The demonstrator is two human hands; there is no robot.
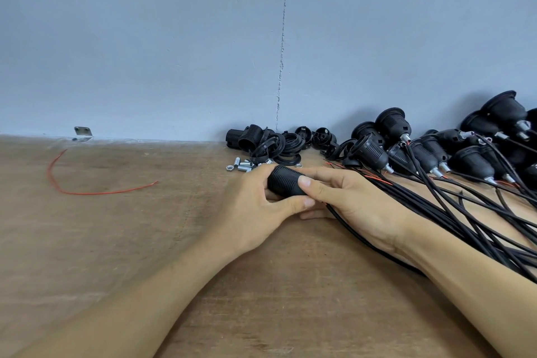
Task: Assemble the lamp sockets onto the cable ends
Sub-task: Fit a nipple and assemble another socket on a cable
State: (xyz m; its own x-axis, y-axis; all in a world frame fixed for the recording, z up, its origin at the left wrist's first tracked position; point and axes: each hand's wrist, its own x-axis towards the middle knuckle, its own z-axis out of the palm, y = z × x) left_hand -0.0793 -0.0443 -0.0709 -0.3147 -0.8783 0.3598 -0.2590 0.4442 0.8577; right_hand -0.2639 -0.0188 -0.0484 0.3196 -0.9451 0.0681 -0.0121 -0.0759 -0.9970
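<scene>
A black ribbed lamp socket [283, 182] lies on its side between both hands, low over the wooden table [145, 241]. My left hand [255, 206] grips its left end, thumb curled under it. My right hand [348, 200] pinches its right end with thumb and fingers. A black cable [369, 241] runs from under the right hand toward the lower right. What joins the cable to the socket is hidden by the fingers.
Loose black socket parts [270, 141] and small metal nipples and nuts [242, 166] lie by the wall. Several assembled sockets [436, 148] with black cables [479, 218] fill the right side. A red wire [87, 190] lies at the left; a metal bracket [83, 132] sits on the wall.
</scene>
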